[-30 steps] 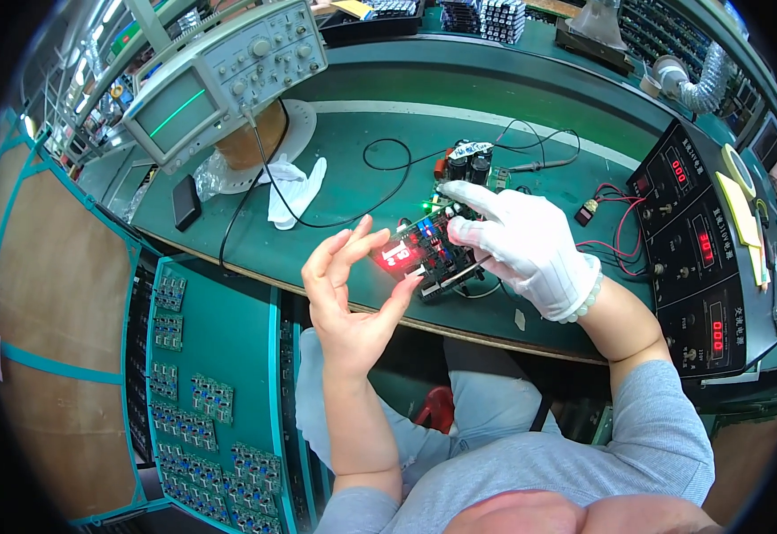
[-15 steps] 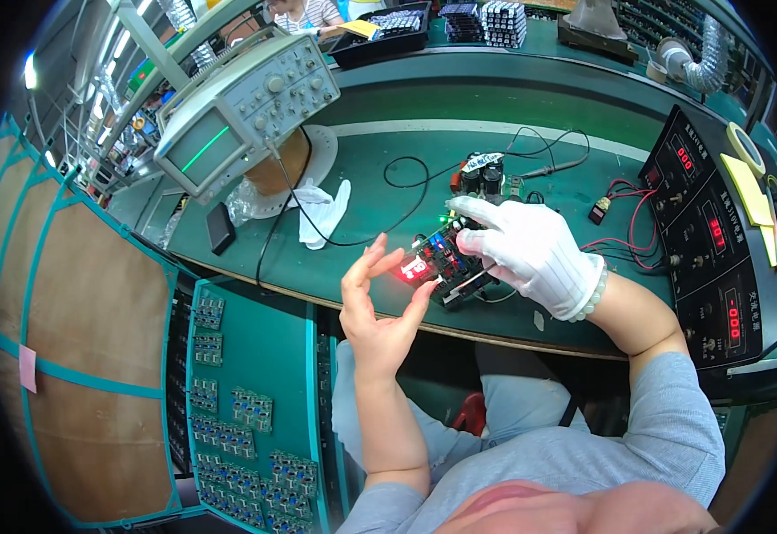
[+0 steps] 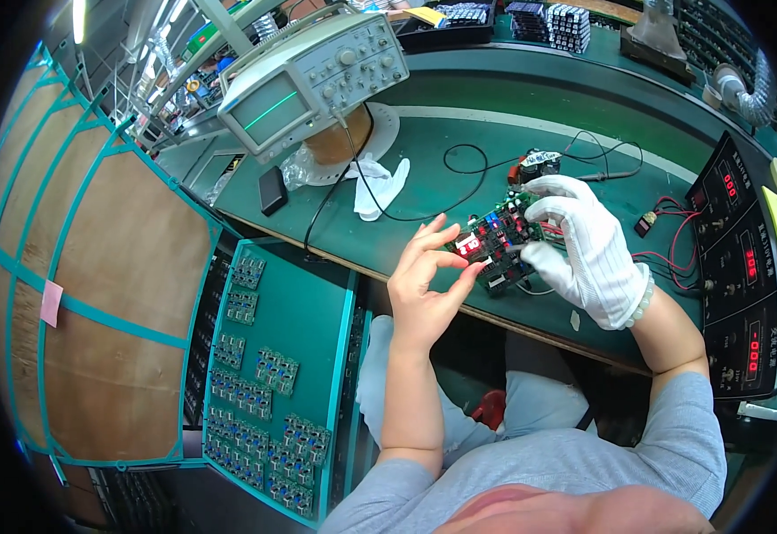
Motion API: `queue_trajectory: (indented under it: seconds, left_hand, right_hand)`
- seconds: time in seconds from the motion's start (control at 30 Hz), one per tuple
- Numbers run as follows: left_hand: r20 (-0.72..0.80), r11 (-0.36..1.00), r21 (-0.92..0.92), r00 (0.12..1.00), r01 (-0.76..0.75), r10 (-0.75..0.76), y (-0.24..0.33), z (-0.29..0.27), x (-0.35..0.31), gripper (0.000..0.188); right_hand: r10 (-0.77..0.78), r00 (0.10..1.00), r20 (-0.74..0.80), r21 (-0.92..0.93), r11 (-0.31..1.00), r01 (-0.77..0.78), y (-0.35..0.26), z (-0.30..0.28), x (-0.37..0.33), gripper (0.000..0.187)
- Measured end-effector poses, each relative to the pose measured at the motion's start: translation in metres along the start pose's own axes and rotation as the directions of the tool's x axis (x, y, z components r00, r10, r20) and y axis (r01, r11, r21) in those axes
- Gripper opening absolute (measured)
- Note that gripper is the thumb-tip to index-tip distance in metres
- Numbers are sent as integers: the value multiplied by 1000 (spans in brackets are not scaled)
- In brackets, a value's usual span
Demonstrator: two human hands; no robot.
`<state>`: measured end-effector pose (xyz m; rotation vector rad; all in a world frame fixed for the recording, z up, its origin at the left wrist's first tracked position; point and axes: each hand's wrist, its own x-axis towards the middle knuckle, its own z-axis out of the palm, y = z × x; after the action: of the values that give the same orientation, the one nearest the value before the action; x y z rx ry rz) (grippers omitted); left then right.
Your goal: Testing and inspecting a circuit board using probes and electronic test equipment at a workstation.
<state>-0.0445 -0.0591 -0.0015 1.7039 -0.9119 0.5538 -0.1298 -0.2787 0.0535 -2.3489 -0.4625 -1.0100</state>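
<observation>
A lit circuit board (image 3: 497, 233) with a small red display and many parts is held between my two hands above the green bench near its front edge. My bare left hand (image 3: 428, 278) grips its left edge, thumb and index finger close to the display. My right hand (image 3: 591, 254), in a white striped glove, grips the right side with its fingers curled; the palm hides part of the board. Just behind the board is a cluster of dark cylindrical parts (image 3: 539, 164) with a white label. Whether it is joined to the board is hidden.
An oscilloscope (image 3: 317, 84) stands at the back left on a reel, with a spare white glove (image 3: 379, 189) and a black phone-like slab (image 3: 273, 190) nearby. Power supplies (image 3: 737, 276) and red-black leads (image 3: 673, 212) sit at right. A green panel (image 3: 295, 307) at lower left holds several small boards.
The whole view has shifted, so the bench things sit further right. My left hand's spread fingers have drawn in onto the board's edge. The right hand's fingers have moved along the board's right side.
</observation>
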Motion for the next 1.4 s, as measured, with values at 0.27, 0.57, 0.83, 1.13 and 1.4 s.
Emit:
queue_trajectory:
  seconds: [0.27,0.57,0.83,1.13,1.4]
  left_hand:
    - [9,1000,-21,1000,11,-11,-1,-1,0,22]
    - [-14,995,-80,998,65,-66,0,0,2,23]
    - [-29,997,-72,999,36,-39,-1,-2,2,31]
    - [-30,992,-121,999,29,-32,-7,2,1,38]
    - [-36,991,-130,999,26,-31,-9,3,2,40]
  right_hand:
    - [-168,982,82,-27,985,171,5,6,0,30]
    - [-218,974,57,-66,973,221,9,17,-5,29]
    - [-235,972,26,-57,970,236,9,21,-9,31]
    - [-240,971,-14,-70,969,238,10,22,-10,34]
    - [-226,974,-2,-66,972,225,10,20,-10,34]
